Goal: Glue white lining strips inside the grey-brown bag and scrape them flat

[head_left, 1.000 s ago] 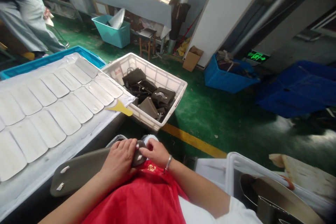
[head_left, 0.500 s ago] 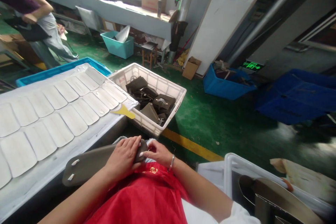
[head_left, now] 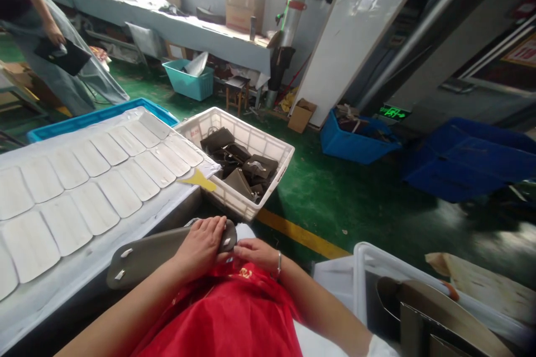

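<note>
A long, dark grey-green leather-like panel (head_left: 142,259) with rounded ends lies across my lap. Small white-wrapped fittings show near both of its ends. My left hand (head_left: 204,240) is closed over the panel toward its right end, fingers side by side on top. Just beyond that end is my right hand (head_left: 255,254), its fingers curled in a pinch against the tip; whatever they pinch is hidden. Left of me, a table (head_left: 125,234) carries rows of pale rounded pieces (head_left: 121,198). A yellow flat tool (head_left: 199,179) juts over its corner.
A white crate (head_left: 274,178) of dark bags (head_left: 259,166) stands ahead on the green floor. Close on my right is a white bin (head_left: 359,279) with large dark pieces. Blue bins (head_left: 355,142) stand farther right. A person (head_left: 54,39) holding a dark item is at far left.
The view has tilted up slightly. My right fingers have drawn closer together at the panel's tip, and the panel's left end has shifted a little right. The other person's arm has lowered.
</note>
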A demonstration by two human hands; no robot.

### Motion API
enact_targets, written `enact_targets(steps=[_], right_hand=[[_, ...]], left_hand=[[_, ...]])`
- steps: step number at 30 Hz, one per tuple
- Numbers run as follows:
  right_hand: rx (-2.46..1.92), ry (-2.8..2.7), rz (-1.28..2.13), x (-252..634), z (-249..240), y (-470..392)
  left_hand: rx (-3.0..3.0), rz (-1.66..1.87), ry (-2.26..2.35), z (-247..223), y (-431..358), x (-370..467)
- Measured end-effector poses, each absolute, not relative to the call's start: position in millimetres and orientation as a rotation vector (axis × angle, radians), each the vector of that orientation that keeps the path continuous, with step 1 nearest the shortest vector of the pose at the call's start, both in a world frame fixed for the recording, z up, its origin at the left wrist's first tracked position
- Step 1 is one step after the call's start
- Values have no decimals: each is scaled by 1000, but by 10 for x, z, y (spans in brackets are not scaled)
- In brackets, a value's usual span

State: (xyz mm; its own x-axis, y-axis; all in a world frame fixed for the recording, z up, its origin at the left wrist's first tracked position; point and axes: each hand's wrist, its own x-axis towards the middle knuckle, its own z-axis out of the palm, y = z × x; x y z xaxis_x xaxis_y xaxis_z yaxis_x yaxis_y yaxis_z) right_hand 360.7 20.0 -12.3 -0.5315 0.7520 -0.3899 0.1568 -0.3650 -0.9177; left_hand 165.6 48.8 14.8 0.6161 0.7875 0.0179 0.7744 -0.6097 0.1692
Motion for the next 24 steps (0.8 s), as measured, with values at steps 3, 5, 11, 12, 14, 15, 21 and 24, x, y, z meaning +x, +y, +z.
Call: enact_targets(steps=[3, 5, 11, 12, 14, 15, 21, 24], right_hand=[[-1414, -1507, 1784, 3548, -66, 260], [-1543, -1701, 1493, 3514, 2, 280], [-1789, -2046, 907, 3410, 249, 289], [-1805, -1988, 948, 3388, 259, 286], [-1820, -1735, 1209, 3340, 240, 273], [-1806, -1558, 1377, 3314, 217, 264], [-1724, -1146, 1431, 3202, 62, 205], [-1697, -1244, 1279, 3197, 17, 180]], left_hand=[[2707, 134, 1298, 157, 485, 1668], [2707, 160, 1291, 160, 486, 1673], [2642, 252, 1306, 110, 498, 1632], [2630, 275, 1308, 91, 498, 1621], [2612, 323, 1308, 52, 498, 1603], [2608, 343, 1308, 33, 498, 1598], [2624, 326, 1306, -11, 520, 1600], [2615, 280, 1301, 2, 538, 1602]])
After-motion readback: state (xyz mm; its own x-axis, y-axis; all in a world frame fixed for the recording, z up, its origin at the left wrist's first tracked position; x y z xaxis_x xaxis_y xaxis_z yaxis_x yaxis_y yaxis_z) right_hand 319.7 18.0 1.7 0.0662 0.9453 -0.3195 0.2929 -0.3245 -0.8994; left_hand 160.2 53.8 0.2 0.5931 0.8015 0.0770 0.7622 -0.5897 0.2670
